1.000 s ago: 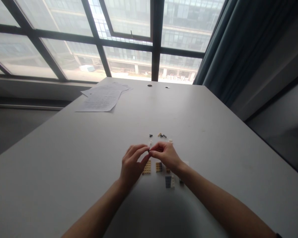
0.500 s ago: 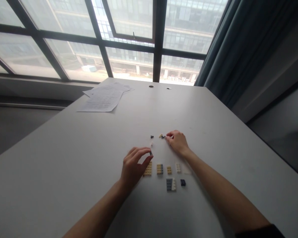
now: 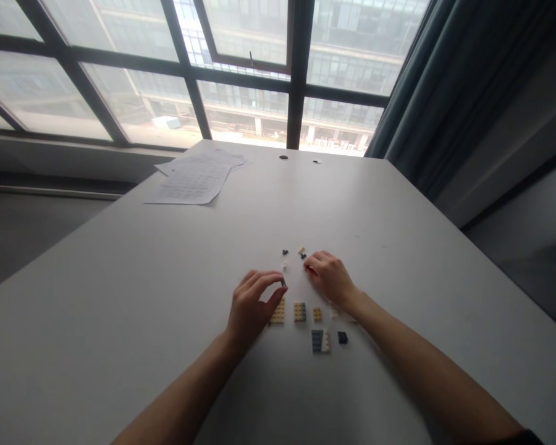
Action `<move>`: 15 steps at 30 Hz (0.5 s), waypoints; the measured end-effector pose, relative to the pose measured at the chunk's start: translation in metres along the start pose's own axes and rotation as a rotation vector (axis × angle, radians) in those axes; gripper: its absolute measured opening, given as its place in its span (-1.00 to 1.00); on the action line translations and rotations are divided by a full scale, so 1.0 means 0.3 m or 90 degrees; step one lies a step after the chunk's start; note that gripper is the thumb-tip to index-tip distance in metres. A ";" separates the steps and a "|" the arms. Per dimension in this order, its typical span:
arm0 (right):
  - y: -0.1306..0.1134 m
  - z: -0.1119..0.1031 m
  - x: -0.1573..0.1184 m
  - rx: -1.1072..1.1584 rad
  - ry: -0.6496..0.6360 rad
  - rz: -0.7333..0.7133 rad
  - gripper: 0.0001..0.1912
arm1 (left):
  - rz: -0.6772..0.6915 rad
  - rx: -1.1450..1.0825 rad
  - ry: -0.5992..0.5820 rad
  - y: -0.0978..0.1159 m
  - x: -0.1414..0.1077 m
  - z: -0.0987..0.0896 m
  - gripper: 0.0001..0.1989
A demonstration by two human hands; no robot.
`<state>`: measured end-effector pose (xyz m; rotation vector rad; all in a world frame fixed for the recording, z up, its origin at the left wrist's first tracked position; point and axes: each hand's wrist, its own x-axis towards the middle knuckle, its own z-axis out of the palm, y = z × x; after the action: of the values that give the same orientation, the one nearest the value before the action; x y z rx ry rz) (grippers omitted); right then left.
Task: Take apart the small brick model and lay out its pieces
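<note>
My left hand (image 3: 254, 304) pinches a small grey toy brick (image 3: 283, 282) between thumb and fingertips, held above a yellow studded piece (image 3: 278, 311) that it partly covers. My right hand (image 3: 331, 275) is closed, fingertips together and low over the table; whatever is in them, if anything, is hidden. Just beyond its fingers lie small yellow pieces (image 3: 301, 250) and a small black piece (image 3: 303, 256). Between the hands are a tiny white piece (image 3: 285, 266) and another black piece (image 3: 285, 252).
Nearer me lie a yellow-and-blue brick block (image 3: 299, 312), a yellow brick (image 3: 317, 314), a grey-and-white block (image 3: 320, 341) and a black brick (image 3: 342, 337). A white piece (image 3: 333, 313) is partly behind my right wrist. Papers (image 3: 189, 179) lie on the white table (image 3: 167, 266) at back left.
My right hand has drawn back from the small yellow and black pieces, toward me and slightly left. The left hand still holds the grey brick in nearly the same place.
</note>
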<state>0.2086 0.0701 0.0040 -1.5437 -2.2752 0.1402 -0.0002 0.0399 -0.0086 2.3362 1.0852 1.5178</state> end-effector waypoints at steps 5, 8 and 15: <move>-0.016 0.001 -0.026 0.012 -0.016 -0.019 -0.95 | -0.008 -0.001 -0.003 0.005 0.002 -0.002 -0.87; -0.005 -0.006 -0.034 0.063 -0.024 0.005 -0.92 | -0.015 -0.001 -0.003 0.003 0.001 0.000 -0.87; 0.047 -0.028 -0.024 0.149 -0.074 0.025 -0.65 | -0.044 0.004 -0.011 -0.004 -0.009 0.003 -0.85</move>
<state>0.2263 0.0680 0.0059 -1.4914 -2.2226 0.5006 -0.0007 0.0394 -0.0115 2.2853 1.1564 1.4702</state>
